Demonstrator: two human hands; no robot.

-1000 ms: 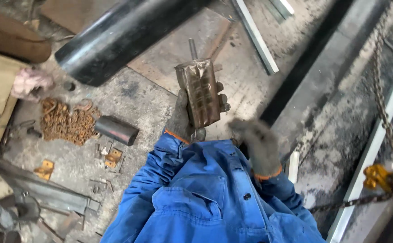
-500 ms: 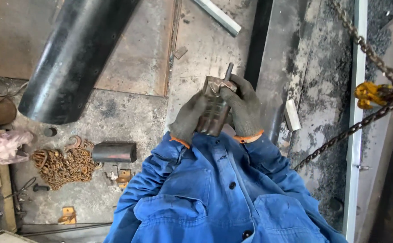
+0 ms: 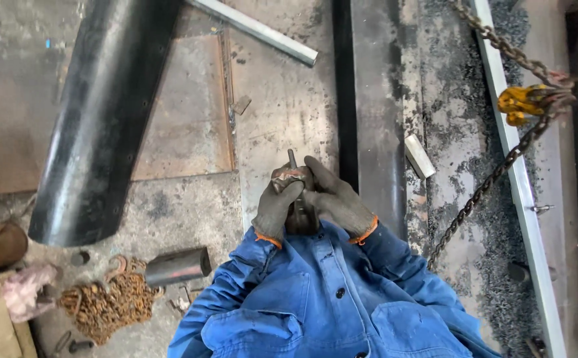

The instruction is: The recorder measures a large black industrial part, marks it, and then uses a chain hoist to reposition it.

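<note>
Both of my hands wear dark grey gloves with orange cuffs and meet in front of my blue jacket. My left hand (image 3: 274,211) and my right hand (image 3: 334,199) are wrapped around a rusty brown metal part (image 3: 291,178) with a thin rod sticking up from its top. Most of the part is hidden by my fingers. A large black pipe (image 3: 106,116) lies on the floor to the left of my hands.
A rusty chain pile (image 3: 106,301) and a short steel cylinder (image 3: 177,266) lie at lower left. A dark steel beam (image 3: 375,113) runs behind my hands. At right, a chain (image 3: 494,176) hangs from a yellow hook (image 3: 519,104) beside a pale metal rail (image 3: 524,199). A small bar offcut (image 3: 419,156) lies nearby.
My right hand has joined the left on the metal part, and both have pulled it in close to my chest. My view has swung right and closer.
</note>
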